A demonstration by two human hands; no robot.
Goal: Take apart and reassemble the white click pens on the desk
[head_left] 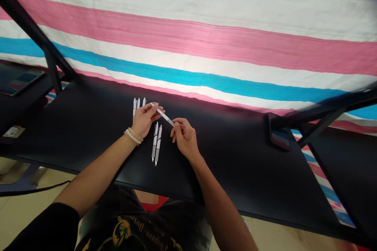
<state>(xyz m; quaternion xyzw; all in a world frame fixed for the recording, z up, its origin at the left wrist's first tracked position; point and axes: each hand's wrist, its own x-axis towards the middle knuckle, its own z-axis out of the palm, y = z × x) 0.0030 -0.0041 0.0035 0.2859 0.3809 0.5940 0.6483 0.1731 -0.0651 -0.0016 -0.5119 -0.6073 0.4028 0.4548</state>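
A white pen (166, 117) with a grey grip is held slantwise between my two hands above the table. My left hand (143, 119), with coiled bands on its wrist, pinches the upper end. The lower end sits in the closed fingers of my right hand (185, 138), which cover the tip. Two white pens with grey grips, the nearer-left pen (154, 141) and its neighbour (158, 145), lie side by side below my hands, tips toward me. Behind my left hand more white pens (134, 106) lie in a row, partly hidden by it.
The black table (229, 157) runs across the view. A striped sheet (206, 43) hangs along its far edge. Black metal supports (44, 43) stand at both sides. A dark phone-like object (278, 135) lies by the right support; a small brown item (13, 131) is at far left.
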